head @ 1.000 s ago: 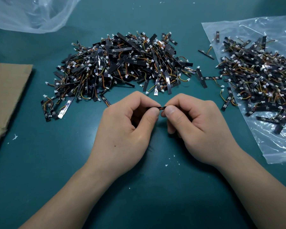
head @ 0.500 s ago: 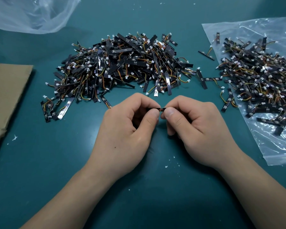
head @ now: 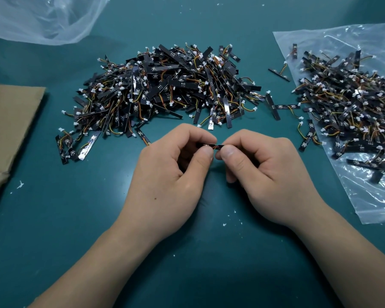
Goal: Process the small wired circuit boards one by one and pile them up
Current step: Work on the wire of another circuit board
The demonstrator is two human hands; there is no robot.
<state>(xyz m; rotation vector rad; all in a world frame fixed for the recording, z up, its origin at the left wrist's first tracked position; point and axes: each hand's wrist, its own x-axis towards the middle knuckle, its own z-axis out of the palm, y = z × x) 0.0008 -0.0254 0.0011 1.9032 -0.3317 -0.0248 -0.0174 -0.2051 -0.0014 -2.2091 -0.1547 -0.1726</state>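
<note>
While my left hand (head: 167,174) and right hand (head: 265,174) each pinch one end of a small circuit board (head: 211,146), the big pile (head: 165,90) lies just beyond on the table (head: 76,218).

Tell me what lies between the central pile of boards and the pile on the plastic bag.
In the head view, a strip of teal table holding the farther stray board and the nearer stray board.

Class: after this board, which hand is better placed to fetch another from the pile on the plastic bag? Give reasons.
Probably the right hand: the bagged pile lies close by on its side. The left hand would have to cross over it. Both now pinch the board.
</note>
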